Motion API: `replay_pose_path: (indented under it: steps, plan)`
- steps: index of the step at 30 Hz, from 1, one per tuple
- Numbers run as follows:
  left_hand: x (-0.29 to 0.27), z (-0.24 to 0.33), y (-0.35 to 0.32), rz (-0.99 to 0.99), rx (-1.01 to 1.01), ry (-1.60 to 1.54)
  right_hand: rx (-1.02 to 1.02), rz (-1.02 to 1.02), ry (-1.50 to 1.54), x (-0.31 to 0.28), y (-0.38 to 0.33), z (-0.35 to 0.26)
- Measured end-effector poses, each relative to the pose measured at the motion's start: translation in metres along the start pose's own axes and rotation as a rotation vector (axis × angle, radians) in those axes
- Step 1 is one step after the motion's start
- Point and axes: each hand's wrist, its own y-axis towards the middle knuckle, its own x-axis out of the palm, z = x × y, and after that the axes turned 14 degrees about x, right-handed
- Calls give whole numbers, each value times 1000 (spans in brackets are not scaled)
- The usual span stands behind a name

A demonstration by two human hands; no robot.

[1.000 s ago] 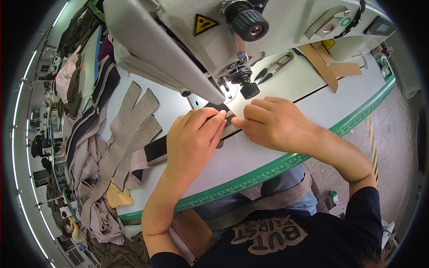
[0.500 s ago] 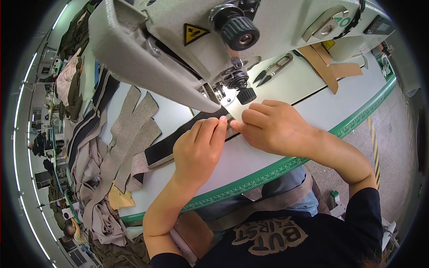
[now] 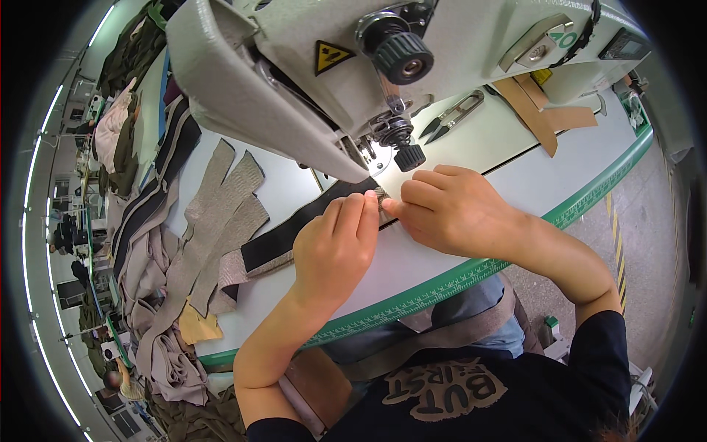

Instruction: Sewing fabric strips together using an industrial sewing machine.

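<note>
Left hand [image 3: 335, 247] lies palm down, fingers together and flat, pressing on a black fabric strip [image 3: 294, 228]; nothing is closed in it. Right hand [image 3: 449, 210] sits just beside it to the right, fingers curled, tips pinching the strip's near end where the two hands meet. That end looks grey and woven, and lies just in front of the needle area [image 3: 383, 158] of the sewing machine [image 3: 309, 74], right above the fingertips. Whether the end is already under the presser foot, cannot tell; the knuckles hide it. No stitching can be made out on the strip. Judging by this, the piece is lined up at the machine but most of its length, trailing away left of the left hand, looks unsewn. Beyond the left hand, further left, a spread of grey woven pieces [image 3: 221, 214] lies on the white table [image 3: 560, 169], with a heap of grey and dark cloth [image 3: 158, 295] past them at the table's edge. Behind the right hand, up and right, a pair of thread snips [image 3: 453, 116] rests on the table, and well past it some tan strips [image 3: 545, 118]. A green measuring edge [image 3: 471, 276] runs along the table below both wrists.
</note>
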Motion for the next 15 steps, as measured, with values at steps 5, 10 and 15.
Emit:
replay_pose_path:
  steps: [5,10,15]
  plan:
    - [-3,0,0,-8,-69,-107,32,-40,40,-4,0,0]
    - [-2,-3,-6,11,-100,-185,113,-90,133,-4,2,4]
    - [-7,-2,-7,2,-210,-294,104,-112,42,-3,3,5]
